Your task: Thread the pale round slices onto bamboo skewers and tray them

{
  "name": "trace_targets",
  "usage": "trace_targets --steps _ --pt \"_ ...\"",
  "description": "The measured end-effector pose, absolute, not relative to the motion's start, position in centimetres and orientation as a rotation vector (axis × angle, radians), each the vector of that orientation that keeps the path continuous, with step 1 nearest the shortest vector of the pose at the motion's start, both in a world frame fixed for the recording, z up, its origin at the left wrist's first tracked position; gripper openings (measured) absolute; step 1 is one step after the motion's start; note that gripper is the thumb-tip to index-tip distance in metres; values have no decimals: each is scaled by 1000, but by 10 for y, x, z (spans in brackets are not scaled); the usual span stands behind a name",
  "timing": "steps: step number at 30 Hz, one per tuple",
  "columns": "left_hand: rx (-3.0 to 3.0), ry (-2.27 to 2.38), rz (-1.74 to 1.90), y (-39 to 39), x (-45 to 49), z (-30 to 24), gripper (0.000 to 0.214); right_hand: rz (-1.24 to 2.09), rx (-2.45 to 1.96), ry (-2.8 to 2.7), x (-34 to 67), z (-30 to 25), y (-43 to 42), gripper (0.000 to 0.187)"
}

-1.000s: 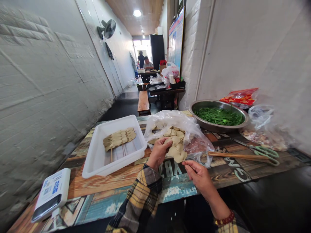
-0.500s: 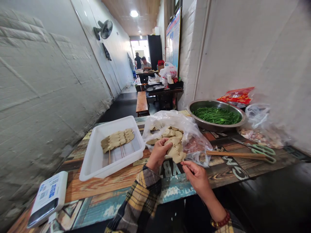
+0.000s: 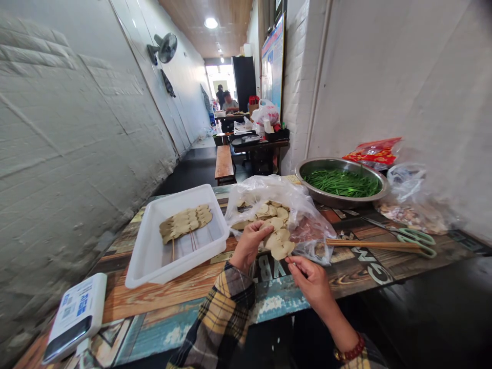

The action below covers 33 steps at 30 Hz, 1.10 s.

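My left hand [image 3: 251,245] is closed on the edge of a thin beige round slice, thumb on top. A few such slices [image 3: 282,247] overlap in a fan, threaded on a skewer. The skewer's lower end is pinched in my right hand [image 3: 312,279], which hides most of the stick. Just behind both hands lies an open clear plastic bag [image 3: 298,197] with more loose slices [image 3: 266,210] in it. To the left, a white plastic tray [image 3: 144,259] holds several finished-looking skewers [image 3: 184,223] of the same slices, side by side.
A steel basin [image 3: 334,199] of green chives [image 3: 340,182] stands at the back right. Nearer are green-handled scissors [image 3: 417,237], bare wooden skewers [image 3: 372,246] and a bag of pinkish pieces [image 3: 415,210]. A white box-shaped device [image 3: 75,315] sits at the left. Two people are far back.
The fanned slices and skewer have shifted very slightly, the lowest slice turning a little flatter to view. Both hands keep their hold, and the tray and bag stay put.
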State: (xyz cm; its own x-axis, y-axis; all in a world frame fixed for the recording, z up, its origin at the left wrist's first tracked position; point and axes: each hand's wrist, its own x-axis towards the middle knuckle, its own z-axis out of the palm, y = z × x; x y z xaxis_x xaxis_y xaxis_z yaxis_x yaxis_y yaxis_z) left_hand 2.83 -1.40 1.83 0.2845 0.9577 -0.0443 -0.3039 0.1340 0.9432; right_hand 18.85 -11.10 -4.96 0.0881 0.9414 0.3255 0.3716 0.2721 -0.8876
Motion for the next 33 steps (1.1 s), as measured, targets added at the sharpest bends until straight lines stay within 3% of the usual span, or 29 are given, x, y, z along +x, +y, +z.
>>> trace_targets --steps 8,17,33 --pt "884 705 1139 -7 30 12 27 765 -1246 -1456 190 -48 -112 29" --pt "667 621 1161 -6 29 12 39 821 -1228 -1411 190 -48 -112 30" --pt "749 697 1129 -13 36 17 32 766 -1234 -1420 188 -44 -111 28"
